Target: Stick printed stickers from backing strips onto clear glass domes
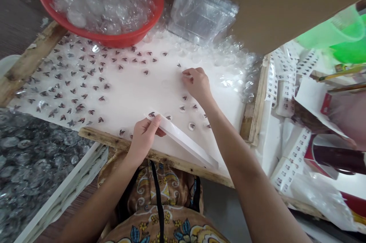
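My left hand [145,133] pinches one end of a white sticker strip [188,140], thumb on top. A small dark insect-like sticker [151,114] shows at that end, and the strip's other end slants down to the right. My right hand [197,84] is over the middle of the white board [134,90], fingertips drawn together; what they hold, if anything, is too small to make out. Just beyond them is a clear disc with a dark print [179,65]. Several similar printed discs [82,77] cover the board's left side, and plain clear pieces [237,58] lie at right.
A red basin [122,39] heaped with clear pieces stands at the back left, beside clear plastic bags [203,10]. Wooden edging [254,109] borders the board. A white basket [68,193] of clear pieces sits lower left; bundled sticker strips [291,155] lie at right.
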